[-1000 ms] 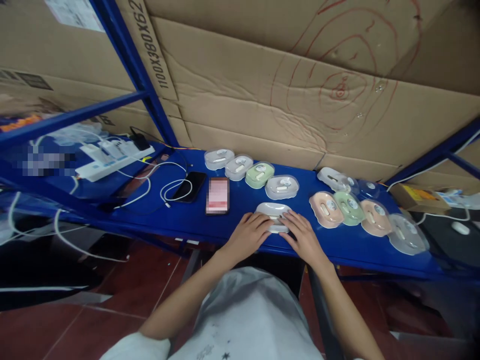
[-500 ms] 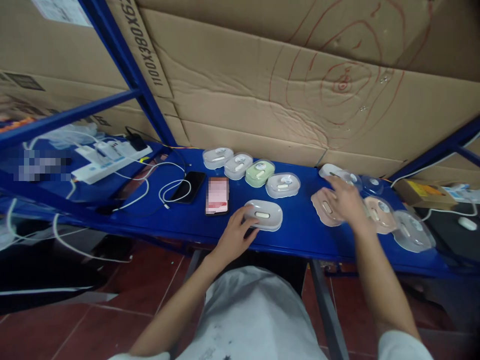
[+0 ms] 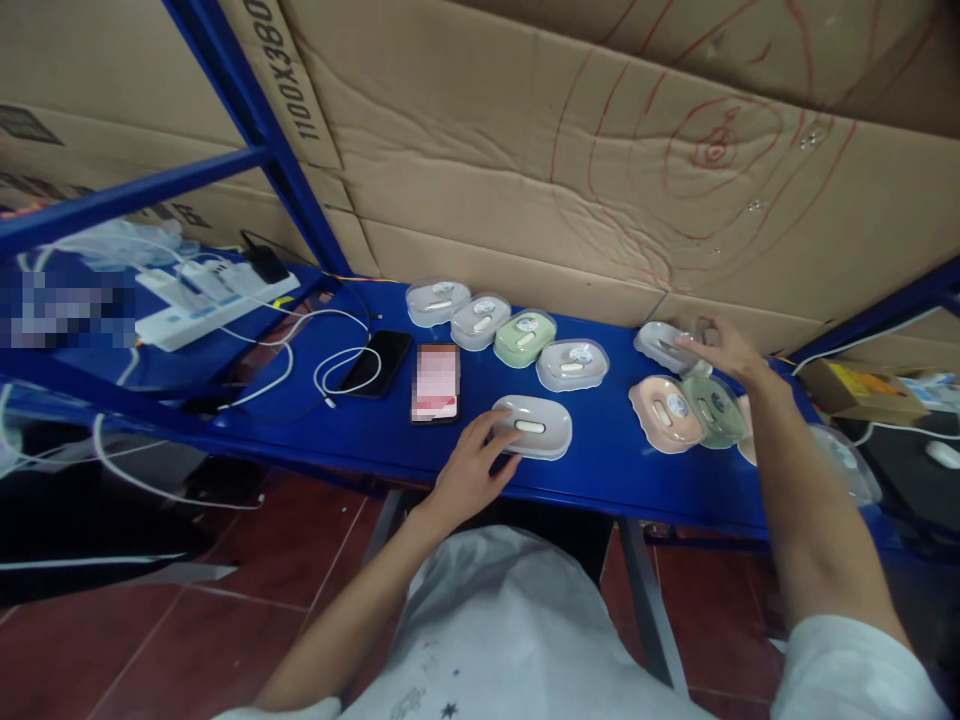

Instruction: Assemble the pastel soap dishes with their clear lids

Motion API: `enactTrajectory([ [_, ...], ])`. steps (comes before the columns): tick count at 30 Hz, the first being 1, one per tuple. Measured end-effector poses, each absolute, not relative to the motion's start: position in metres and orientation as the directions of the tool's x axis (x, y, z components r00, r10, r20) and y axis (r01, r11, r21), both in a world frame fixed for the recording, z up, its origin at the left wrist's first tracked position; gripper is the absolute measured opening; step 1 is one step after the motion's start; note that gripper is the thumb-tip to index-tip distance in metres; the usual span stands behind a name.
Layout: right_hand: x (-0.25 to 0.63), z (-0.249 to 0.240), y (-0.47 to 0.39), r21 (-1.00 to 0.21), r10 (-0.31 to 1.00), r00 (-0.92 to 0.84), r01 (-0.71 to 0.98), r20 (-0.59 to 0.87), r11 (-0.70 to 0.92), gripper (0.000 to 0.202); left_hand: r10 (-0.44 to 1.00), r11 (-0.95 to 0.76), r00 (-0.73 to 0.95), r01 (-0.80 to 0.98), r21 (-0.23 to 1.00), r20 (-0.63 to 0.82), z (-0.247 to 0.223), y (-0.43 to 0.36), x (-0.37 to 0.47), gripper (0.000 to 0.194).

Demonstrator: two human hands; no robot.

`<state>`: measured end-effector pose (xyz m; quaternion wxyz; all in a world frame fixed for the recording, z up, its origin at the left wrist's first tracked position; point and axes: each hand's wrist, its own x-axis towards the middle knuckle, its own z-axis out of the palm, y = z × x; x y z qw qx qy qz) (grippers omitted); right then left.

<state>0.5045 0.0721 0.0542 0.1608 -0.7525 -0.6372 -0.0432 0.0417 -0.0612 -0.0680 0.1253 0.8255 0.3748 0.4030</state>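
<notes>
The open gray dish (image 3: pixel 556 428) is positioned near the front edge of the desk (image 3: pixel 604 455), base down; its long axis, like that of the white insert (image 3: pixel 531 427), is set roughly parallel to that edge. Its left end is touched by the left hand (image 3: pixel 480 458), fingers spread apart. Clear room is provided rightward, up to the peach dish (image 3: pixel 675 430); only a narrow strip is left in front. The right hand (image 3: pixel 726 350) is placed by the covered gray dish (image 3: pixel 660 343) near the rear edge; whether its fingers are clamped cannot be told.

Muted light leaves the floor (image 3: pixel 225 640) dim; detail is soft, edges stretched.
</notes>
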Motion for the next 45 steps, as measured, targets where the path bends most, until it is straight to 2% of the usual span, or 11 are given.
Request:
enactTrajectory([
  [2, 0.495, 0.051, 0.07, -0.23, 0.948, 0.137, 0.971, 0.289, -0.07, 0.071, 0.715, -0.693, 0.409, 0.515, 0.504, 0.566, -0.067, -0.062, 0.042, 0.033],
  [5, 0.459, 0.05, 0.057, -0.303, 0.926, -0.05, 0.937, 0.375, 0.173, 0.076, 0.716, -0.693, 0.415, 0.52, 0.5, 0.561, -0.067, -0.062, 0.043, 0.034],
  [7, 0.423, 0.049, 0.04, -0.29, 0.881, -0.223, 0.886, 0.418, 0.362, 0.082, 0.725, -0.683, 0.407, 0.529, 0.504, 0.555, -0.067, -0.062, 0.043, 0.036],
  [9, 0.381, 0.046, 0.019, -0.214, 0.843, -0.366, 0.855, 0.395, 0.472, 0.085, 0.742, -0.665, 0.401, 0.542, 0.514, 0.537, -0.067, -0.063, 0.043, 0.039],
  [13, 0.303, 0.026, -0.016, -0.126, 0.822, -0.497, 0.83, 0.276, 0.544, 0.083, 0.792, -0.609, 0.377, 0.553, 0.569, 0.481, -0.066, -0.065, 0.043, 0.057],
  [18, 0.257, -0.006, -0.034, -0.244, 0.83, -0.498, 0.797, 0.249, 0.552, 0.084, 0.827, -0.561, 0.335, 0.53, 0.636, 0.451, -0.067, -0.065, 0.042, 0.073],
  [24, 0.297, -0.021, -0.049, -0.354, 0.821, -0.534, 0.741, 0.203, 0.57, 0.08, 0.825, -0.565, 0.342, 0.532, 0.63, 0.451, -0.071, -0.064, 0.041, 0.079],
  [27, 0.309, -0.023, -0.055, -0.37, 0.811, -0.547, 0.724, 0.206, 0.582, 0.069, 0.842, -0.54, 0.335, 0.53, 0.654, 0.424, -0.072, -0.064, 0.041, 0.08],
  [33, 0.284, -0.02, -0.055, -0.205, 0.711, -0.663, 0.682, 0.233, 0.702, 0.048, 0.85, -0.527, 0.326, 0.49, 0.694, 0.414, -0.072, -0.062, 0.04, 0.083],
  [40, 0.281, -0.02, -0.049, 0.021, 0.606, -0.757, 0.628, 0.244, 0.778, 0.05, 0.853, -0.522, 0.323, 0.493, 0.696, 0.411, -0.078, -0.059, 0.039, 0.086],
  [45, 0.282, -0.023, -0.048, 0.091, 0.589, -0.777, 0.618, 0.22, 0.781, 0.05, 0.845, -0.535, 0.326, 0.492, 0.687, 0.425, -0.081, -0.057, 0.037, 0.082],
])
